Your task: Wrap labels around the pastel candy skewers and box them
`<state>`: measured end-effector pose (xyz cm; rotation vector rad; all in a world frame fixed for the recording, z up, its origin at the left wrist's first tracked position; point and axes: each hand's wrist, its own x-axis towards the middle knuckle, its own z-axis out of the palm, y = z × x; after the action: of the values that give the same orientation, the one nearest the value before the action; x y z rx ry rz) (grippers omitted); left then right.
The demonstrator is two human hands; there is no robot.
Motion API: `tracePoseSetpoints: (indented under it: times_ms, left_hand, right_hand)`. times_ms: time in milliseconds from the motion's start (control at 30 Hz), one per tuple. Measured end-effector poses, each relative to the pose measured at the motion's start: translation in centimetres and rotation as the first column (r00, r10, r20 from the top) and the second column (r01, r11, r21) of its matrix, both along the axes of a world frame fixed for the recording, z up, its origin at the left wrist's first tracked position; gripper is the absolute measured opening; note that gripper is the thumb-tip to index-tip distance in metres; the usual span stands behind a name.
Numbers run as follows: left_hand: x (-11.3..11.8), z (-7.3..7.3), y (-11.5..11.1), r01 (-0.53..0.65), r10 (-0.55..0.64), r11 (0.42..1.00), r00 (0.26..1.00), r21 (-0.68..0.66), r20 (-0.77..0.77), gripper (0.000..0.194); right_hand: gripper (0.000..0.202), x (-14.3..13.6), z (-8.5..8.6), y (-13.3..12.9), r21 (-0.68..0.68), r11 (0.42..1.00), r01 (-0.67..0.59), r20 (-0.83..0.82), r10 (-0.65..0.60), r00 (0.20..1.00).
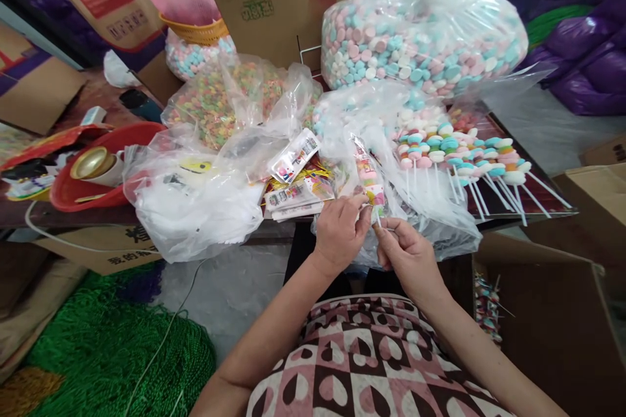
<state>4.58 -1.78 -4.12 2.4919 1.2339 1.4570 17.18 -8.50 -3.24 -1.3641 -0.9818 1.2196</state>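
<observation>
A wrapped candy skewer (368, 177) in a printed clear bag stands between my hands at the table's front edge. My left hand (342, 228) pinches the lower end of its wrapper, fingers closed. Just to the right, my right hand (408, 254) has thumb and fingers closed round the skewer's white stick. Printed flat bags (294, 156) and yellow twist ties (323, 176) lie left of the skewer. Several unwrapped marshmallow skewers (457, 146) rest on plastic to the right, sticks toward the front.
Behind are a large bag of marshmallows (420, 39) and a bag of small colourful candies (244, 91). A red basin (63, 189) and a white plastic bag (195, 208) are at left. An open carton (548, 319) holding wrapped skewers stands at lower right.
</observation>
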Motion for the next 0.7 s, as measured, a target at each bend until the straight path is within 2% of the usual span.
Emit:
tracePoseSetpoints:
  times_ms: [133,267,367,467,533,633,700]
  left_hand:
    - [0.0,-0.4,0.3,-0.013,0.013,1.000,1.000,-0.019,0.018,0.012]
    - [-0.1,-0.5,0.5,0.024,-0.017,0.996,0.997,-0.088,0.072,0.010]
    - [-0.1,-0.4,0.4,0.043,-0.035,0.996,0.994,-0.080,0.104,0.009]
    - [0.1,-0.4,0.0,0.053,-0.046,0.996,0.995,-0.078,0.087,0.010]
    - [0.2,-0.5,-0.4,0.075,-0.064,0.989,0.994,-0.126,0.089,0.009]
    - [0.3,-0.7,-1.2,0.150,-0.101,0.948,0.978,-0.281,0.183,0.008]
    - [0.3,-0.5,-1.5,0.254,-0.101,0.859,0.935,-0.444,0.339,0.004]
  right_hand:
    - [0.032,0.0,-0.2,0.0,-0.005,1.000,-0.004,-0.040,0.004,0.999]
    - [0.034,-0.1,-0.2,0.0,-0.006,1.000,-0.008,-0.055,0.008,0.998]
    - [0.034,-0.2,-0.2,0.0,-0.003,1.000,-0.007,-0.059,0.007,0.998]
    - [0.034,-0.2,-0.2,0.2,0.004,1.000,0.021,-0.052,-0.021,0.998]
    - [0.034,-0.2,-0.3,0.4,0.017,0.998,0.052,-0.030,-0.052,0.998]
    - [0.033,0.0,-0.6,0.7,0.030,0.997,0.064,0.021,-0.065,0.998]
    - [0.031,0.3,-0.8,0.8,0.061,0.996,0.064,0.090,-0.070,0.993]
